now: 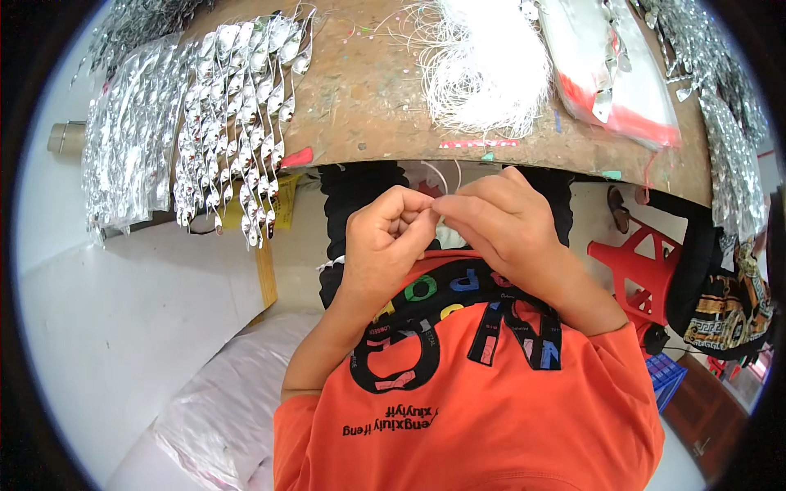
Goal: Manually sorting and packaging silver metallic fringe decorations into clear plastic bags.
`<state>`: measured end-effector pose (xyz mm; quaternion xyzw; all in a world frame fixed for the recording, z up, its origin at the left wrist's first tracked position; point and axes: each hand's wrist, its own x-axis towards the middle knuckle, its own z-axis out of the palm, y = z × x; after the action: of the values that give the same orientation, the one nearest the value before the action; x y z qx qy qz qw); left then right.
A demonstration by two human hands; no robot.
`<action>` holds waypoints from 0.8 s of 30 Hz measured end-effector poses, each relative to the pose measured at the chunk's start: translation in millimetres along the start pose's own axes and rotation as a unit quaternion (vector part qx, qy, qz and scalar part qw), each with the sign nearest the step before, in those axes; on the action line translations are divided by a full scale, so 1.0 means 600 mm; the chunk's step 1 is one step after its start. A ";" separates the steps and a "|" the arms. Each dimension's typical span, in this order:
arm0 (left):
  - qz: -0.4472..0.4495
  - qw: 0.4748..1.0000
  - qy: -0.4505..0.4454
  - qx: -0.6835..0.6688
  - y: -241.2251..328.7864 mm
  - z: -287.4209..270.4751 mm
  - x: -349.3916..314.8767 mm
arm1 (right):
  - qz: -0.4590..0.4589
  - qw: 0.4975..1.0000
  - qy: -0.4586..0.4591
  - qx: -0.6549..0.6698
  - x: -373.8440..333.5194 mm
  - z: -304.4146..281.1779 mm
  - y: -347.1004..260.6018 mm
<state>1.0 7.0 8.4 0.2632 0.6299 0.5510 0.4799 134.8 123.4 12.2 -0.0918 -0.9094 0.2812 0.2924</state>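
Observation:
In front of my chest, just off the table's near edge, my two hands meet fingertip to fingertip. My left hand [386,239] is closed, thumb against the curled forefinger, on a thin white string [440,173]. Pinching the same string, my right hand [509,219] touches the left one at the fingertips. A curved length of the string rises above the fingers; the part between the fingertips is hidden. Beyond them, a loose bundle of white strings [446,90] lies on the brown table [352,114].
Silver twisted strands [233,106] hang over the table's left edge, beside plastic-wrapped ones [131,135]. A clear bag with red [610,98] lies at the right, near more silver strands [729,147]. A red stool [634,266] stands lower right; a whitish sack [225,401] lies lower left.

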 end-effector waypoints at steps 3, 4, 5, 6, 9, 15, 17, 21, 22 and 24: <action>0.009 1.000 -0.014 -0.002 -0.002 0.002 -0.004 | -0.008 0.999 0.017 -0.042 -0.006 0.012 0.012; 0.009 1.000 -0.012 -0.002 -0.005 0.003 -0.006 | -0.006 0.999 0.021 -0.043 -0.007 0.014 0.013; 0.025 1.000 -0.005 -0.004 -0.009 0.004 -0.006 | -0.002 0.999 0.025 -0.045 -0.007 0.014 0.014; 0.041 0.999 0.002 -0.005 -0.011 0.005 -0.007 | -0.002 0.999 0.025 -0.045 -0.006 0.015 0.015; 0.044 0.999 -0.002 -0.030 -0.011 0.005 -0.011 | -0.007 0.998 0.039 -0.047 -0.006 0.016 0.017; 0.052 0.992 -0.021 -0.113 -0.018 0.005 -0.003 | 0.322 0.810 0.048 0.488 -0.013 0.022 0.006; 0.061 0.992 -0.013 -0.107 -0.021 0.005 -0.001 | 0.315 0.792 0.043 0.522 -0.015 0.031 0.013; 0.080 0.993 0.005 -0.089 -0.021 0.003 0.003 | 0.327 0.750 0.011 0.575 -0.014 0.027 0.021; 0.080 0.993 0.006 -0.090 -0.022 0.002 0.004 | 0.327 0.750 0.010 0.575 -0.013 0.028 0.022; 0.069 0.990 0.005 -0.121 -0.025 0.002 0.005 | 0.347 0.750 0.011 0.563 -0.011 0.027 0.022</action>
<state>3.7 6.2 -6.9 0.2436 0.5408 0.6564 0.4661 130.5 124.9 -9.2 -0.2229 -0.4891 0.8231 0.1832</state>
